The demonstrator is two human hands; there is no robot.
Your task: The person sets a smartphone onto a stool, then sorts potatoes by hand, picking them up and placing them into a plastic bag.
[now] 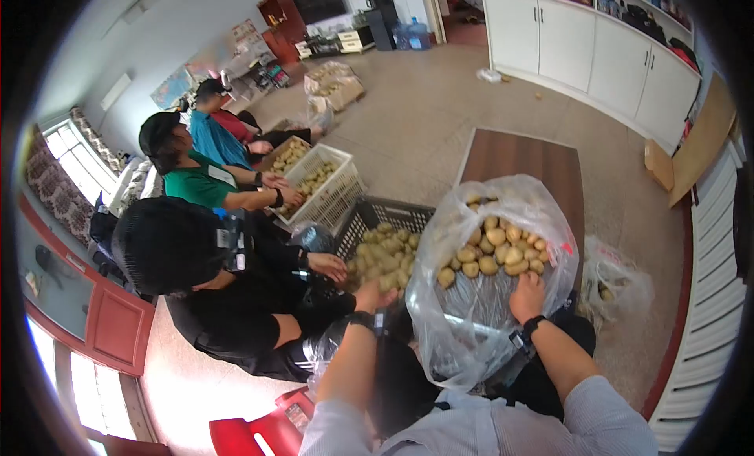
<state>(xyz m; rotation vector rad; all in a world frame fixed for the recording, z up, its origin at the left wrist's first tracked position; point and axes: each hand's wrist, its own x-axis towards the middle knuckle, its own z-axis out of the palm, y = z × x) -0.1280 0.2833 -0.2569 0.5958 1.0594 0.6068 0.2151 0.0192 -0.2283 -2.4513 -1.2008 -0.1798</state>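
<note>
A large clear plastic bag (436, 314) stands open in front of me, with many potatoes (495, 248) in its far part and dark plastic below them. My right hand (528, 295) is inside the bag, its fingertips at the nearest potatoes; whether it grips one is unclear. My left hand (375, 296) is over the near edge of a black crate (365, 214) of potatoes, left of the bag; its fingers are blurred. A co-worker's hand (327, 266) reaches over the same crate from the left.
Co-workers sit in a row on the left, around a white crate (353, 177) of potatoes. A brown table (522, 153) lies behind the bag. Another plastic bag (616, 279) is on the floor at right. A red stool (271, 432) stands at lower left.
</note>
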